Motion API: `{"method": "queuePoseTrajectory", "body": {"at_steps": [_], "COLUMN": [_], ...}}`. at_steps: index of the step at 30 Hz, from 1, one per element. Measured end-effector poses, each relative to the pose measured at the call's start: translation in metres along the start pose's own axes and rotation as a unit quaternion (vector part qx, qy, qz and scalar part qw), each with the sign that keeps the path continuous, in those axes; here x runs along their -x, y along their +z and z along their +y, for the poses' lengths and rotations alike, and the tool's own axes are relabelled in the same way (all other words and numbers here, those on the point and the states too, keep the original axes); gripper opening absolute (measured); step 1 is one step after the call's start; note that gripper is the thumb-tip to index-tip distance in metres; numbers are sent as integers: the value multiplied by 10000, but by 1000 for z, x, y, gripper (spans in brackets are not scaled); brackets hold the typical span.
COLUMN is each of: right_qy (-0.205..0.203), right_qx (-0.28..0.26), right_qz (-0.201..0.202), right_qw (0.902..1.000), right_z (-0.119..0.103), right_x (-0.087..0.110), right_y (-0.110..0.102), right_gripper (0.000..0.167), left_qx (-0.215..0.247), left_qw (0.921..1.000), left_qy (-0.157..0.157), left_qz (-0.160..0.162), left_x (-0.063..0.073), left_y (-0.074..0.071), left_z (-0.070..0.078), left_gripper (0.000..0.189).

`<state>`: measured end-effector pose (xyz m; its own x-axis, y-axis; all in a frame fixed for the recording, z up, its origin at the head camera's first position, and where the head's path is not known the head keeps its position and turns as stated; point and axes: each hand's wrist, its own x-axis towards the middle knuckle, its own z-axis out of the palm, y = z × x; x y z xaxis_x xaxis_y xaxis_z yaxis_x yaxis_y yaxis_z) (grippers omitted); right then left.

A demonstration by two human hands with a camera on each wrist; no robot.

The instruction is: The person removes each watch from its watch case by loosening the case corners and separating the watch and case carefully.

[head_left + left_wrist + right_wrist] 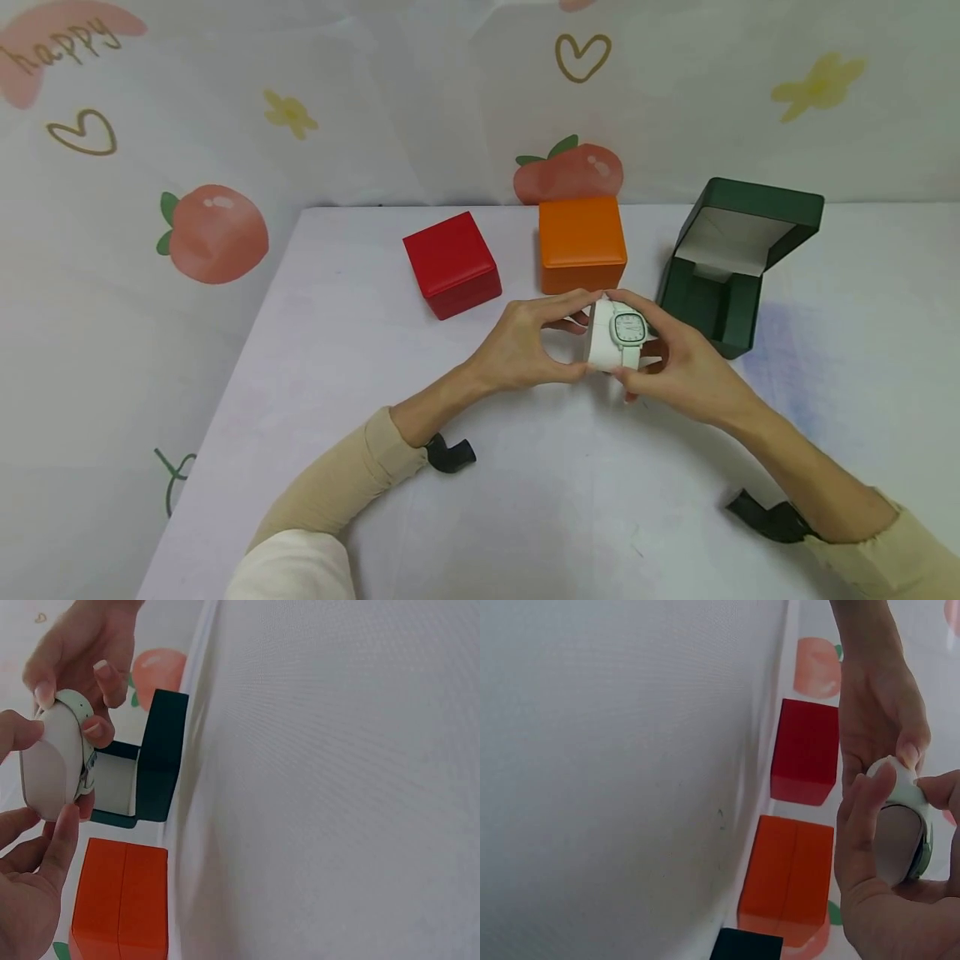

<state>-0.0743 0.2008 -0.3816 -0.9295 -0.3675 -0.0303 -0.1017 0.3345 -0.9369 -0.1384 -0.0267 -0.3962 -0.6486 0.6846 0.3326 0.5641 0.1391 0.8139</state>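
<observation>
A pale watch (629,328) with a squarish dial is seen strapped around a white cushion (602,338), and both are held over the table (525,517), just nearer than the orange box (582,242) and left of the green box (741,329). The cushion's left end is pinched between the fingers and thumb of the left hand (528,343). Its right end is grasped by the right hand (690,367), the fingers being curled round the far side and the thumb set at the near edge, beside the strap. The dial is turned upward (its finer markings are too small to be read).

The green box is opened, its lid raised on the far side and its pale lining exposed. The orange box is closed, as is the red box (452,265), which is placed farther left and set at an angle. Beyond the table's far edge, a white backdrop (420,108) is decorated with fruit, hearts and yellow flowers.
</observation>
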Motion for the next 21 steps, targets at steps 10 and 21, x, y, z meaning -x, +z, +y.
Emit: {"method": "queuePoseTrajectory", "body": {"at_steps": [10, 21], "right_qy": [71, -93], "right_qx": [440, 280], "right_qz": [7, -203], "right_qw": [9990, 9994], "right_z": [4, 5], "right_x": [2, 2], "right_y": [-2, -4], "right_gripper": [84, 86], "left_qx": [71, 371], "left_qw": [10000, 9992], "left_qy": [-67, -92], "left_qz": [-18, -108], "left_x": [1, 2], "left_y": [2, -2], "left_z": [-2, -2], "left_gripper": [71, 73]}}
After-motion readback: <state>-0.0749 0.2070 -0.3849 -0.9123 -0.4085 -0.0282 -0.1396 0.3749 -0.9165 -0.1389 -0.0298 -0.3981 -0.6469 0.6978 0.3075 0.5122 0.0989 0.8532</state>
